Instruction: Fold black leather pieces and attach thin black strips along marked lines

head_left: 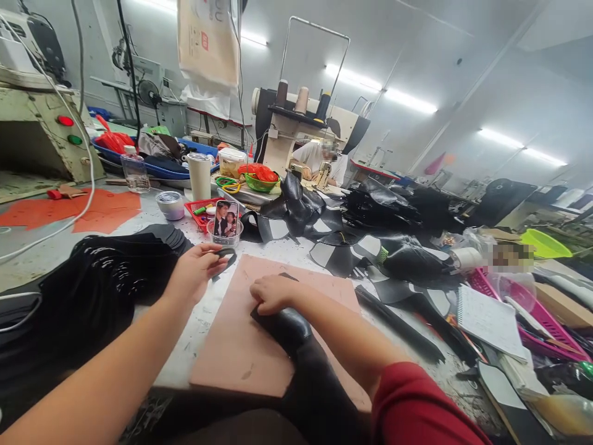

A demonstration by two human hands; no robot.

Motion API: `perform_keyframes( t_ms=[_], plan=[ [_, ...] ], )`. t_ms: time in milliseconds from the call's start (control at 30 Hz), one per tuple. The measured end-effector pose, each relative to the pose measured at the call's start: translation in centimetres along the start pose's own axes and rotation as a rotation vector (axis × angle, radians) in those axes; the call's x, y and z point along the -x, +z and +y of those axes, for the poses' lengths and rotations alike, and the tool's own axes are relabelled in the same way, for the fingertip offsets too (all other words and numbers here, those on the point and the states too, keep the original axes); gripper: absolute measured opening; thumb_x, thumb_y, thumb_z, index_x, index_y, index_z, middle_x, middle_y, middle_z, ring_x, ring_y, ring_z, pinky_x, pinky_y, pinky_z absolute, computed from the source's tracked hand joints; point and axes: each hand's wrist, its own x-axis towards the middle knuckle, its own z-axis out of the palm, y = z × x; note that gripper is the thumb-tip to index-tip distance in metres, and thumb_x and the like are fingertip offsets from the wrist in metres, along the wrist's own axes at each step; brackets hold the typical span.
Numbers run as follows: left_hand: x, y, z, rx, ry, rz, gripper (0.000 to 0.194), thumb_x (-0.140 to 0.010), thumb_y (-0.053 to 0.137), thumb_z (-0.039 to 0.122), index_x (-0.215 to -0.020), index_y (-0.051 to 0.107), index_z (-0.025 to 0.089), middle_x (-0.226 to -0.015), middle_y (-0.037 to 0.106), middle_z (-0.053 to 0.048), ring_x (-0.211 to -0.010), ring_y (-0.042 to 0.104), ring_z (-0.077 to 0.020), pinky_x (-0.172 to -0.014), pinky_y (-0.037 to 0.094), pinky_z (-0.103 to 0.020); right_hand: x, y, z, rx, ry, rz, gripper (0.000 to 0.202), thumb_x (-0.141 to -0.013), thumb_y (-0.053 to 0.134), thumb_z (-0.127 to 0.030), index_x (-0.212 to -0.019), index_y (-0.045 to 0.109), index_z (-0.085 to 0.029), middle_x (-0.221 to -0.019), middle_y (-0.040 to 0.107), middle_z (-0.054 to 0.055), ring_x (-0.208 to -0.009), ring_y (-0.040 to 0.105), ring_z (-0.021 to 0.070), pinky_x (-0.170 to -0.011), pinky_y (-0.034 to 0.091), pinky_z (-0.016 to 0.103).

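The fingers of the left hand pinch a thin, dark, curved strip, raised just beyond the far left corner of a pink board. The right hand bends down onto a black leather piece, its fingers curled at the far end; whether they grip it or only press, I cannot tell. That piece lies aslant on the board, its near end trailing over the board's edge toward the person's lap. A red sleeve covers the right upper arm.

The board rests on a pale desk strewn with scraps. Left of it, a row of overlapping black pieces sits near the left forearm. Past the hands, a phone showing two people leans upright in a clear tub, beside a red basket, a lidded cup and a cream tumbler. To the right are heaped black leather parts, then a spiral notebook and a magenta basket.

Farther back, a sewing machine carries three thread spools, with a co-worker in white bent behind it. Tube lights line the ceiling.
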Motion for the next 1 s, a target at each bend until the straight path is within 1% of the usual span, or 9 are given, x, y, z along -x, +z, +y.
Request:
perform_keyframes(
  t_ms=[67, 133, 233, 333, 500, 633, 733, 900, 1000],
  plan=[
    [-1.0, 2.4, 0.1, 0.028, 0.019, -0.021, 0.016, -0.059, 0.053, 0.005, -0.07, 0.053, 0.017, -0.054, 0.055, 0.005, -0.053, 0.06, -0.0084, -0.054, 0.05, -0.018, 1.5, -0.3, 0.2, 0.003, 0.031, -0.036, 0.034, -0.065, 0.06, -0.027, -0.098, 0.059, -0.019, -0.093, 0.065, 0.006, -0.079, 0.06, 0.0197, -0.056, 0.042, 0.026],
    [-1.5, 4.6, 0.1, 0.034, 0.026, -0.057, 0.016, -0.058, 0.052, 0.003, -0.068, 0.054, 0.016, -0.054, 0.055, 0.004, -0.051, 0.059, -0.008, -0.052, 0.049, -0.018, 3.0, -0.6, 0.5, 0.011, 0.079, -0.077, 0.035, -0.063, 0.062, -0.023, -0.097, 0.059, -0.02, -0.082, 0.066, 0.003, -0.068, 0.06, 0.0172, -0.049, 0.039, 0.024],
    [-1.5, 7.2, -0.1, 0.03, 0.016, -0.117, 0.016, -0.057, 0.052, 0.001, -0.066, 0.056, 0.015, -0.054, 0.057, 0.003, -0.05, 0.059, -0.0075, -0.052, 0.05, -0.017, 5.3, -0.7, 1.3, 0.04, 0.133, -0.139, 0.005, -0.061, 0.063, -0.021, -0.066, 0.062, -0.021, -0.056, 0.06, -0.001, -0.05, 0.055, 0.0149, -0.043, 0.035, 0.024],
    [-1.2, 8.8, -0.8, 0.02, -0.008, -0.167, 0.017, -0.057, 0.052, 0.0, -0.066, 0.058, 0.013, -0.055, 0.058, 0.002, -0.052, 0.061, -0.008, -0.054, 0.05, -0.017, 7.3, -0.6, 2.1, 0.077, 0.166, -0.14, 0.015, -0.06, 0.065, -0.019, -0.049, 0.054, -0.02, -0.047, 0.054, -0.002, -0.045, 0.052, 0.0154, -0.043, 0.034, 0.025],
    [-0.9, 10.1, -2.1, -0.001, -0.045, -0.227, 0.016, -0.056, 0.055, 0.0, -0.065, 0.059, 0.012, -0.061, 0.06, 0.0, -0.058, 0.062, -0.0092, -0.057, 0.05, -0.019, 9.8, -2.8, 1.1, 0.129, 0.138, 0.031, 0.005, -0.073, 0.059, -0.018, -0.072, 0.059, -0.022, -0.06, 0.061, 0.0, -0.06, 0.056, 0.0168, -0.052, 0.037, 0.026],
    [1.1, 10.0, -2.8, -0.012, -0.06, -0.314, 0.016, -0.056, 0.06, 0.005, -0.07, 0.063, 0.014, -0.069, 0.064, 0.0, -0.063, 0.063, -0.0102, -0.064, 0.051, -0.021, 11.8, -5.1, -3.5, 0.149, -0.145, 0.274, 0.01, -0.075, 0.058, -0.014, -0.071, 0.054, -0.022, -0.06, 0.06, -0.003, -0.052, 0.05, 0.0122, -0.045, 0.029, 0.023],
    [4.2, 8.8, -4.1, -0.047, -0.145, -0.375, 0.018, -0.053, 0.065, 0.01, -0.07, 0.064, 0.014, -0.071, 0.066, -0.002, -0.063, 0.063, -0.0131, -0.066, 0.051, -0.025, 13.2, -4.4, -6.3, -0.082, -0.284, 0.332, 0.003, -0.081, 0.057, -0.022, -0.079, 0.055, -0.023, -0.064, 0.06, -0.006, -0.052, 0.049, 0.0089, -0.044, 0.031, 0.02],
    [9.0, 6.0, -6.8, -0.085, -0.341, -0.369, 0.022, -0.048, 0.07, 0.013, -0.069, 0.062, 0.015, -0.066, 0.064, 0.0, -0.062, 0.063, -0.0154, -0.064, 0.05, -0.028, 14.2, 0.8, -6.9, -0.462, -0.007, 0.352, 0.004, -0.083, 0.055, -0.021, -0.08, 0.057, -0.019, -0.074, 0.063, -0.002, -0.064, 0.055, 0.0099, -0.056, 0.039, 0.018],
    [10.6, 5.3, -7.5, -0.087, -0.419, -0.392, 0.027, -0.045, 0.073, 0.015, -0.069, 0.064, 0.015, -0.066, 0.064, 0.001, -0.061, 0.061, -0.0136, -0.062, 0.049, -0.026, 15.1, 3.2, -6.9, -0.665, 0.185, 0.478, 0.007, -0.084, 0.054, -0.023, -0.082, 0.058, -0.018, -0.076, 0.064, 0.0, -0.067, 0.057, 0.0111, -0.059, 0.041, 0.02]
  ],
)
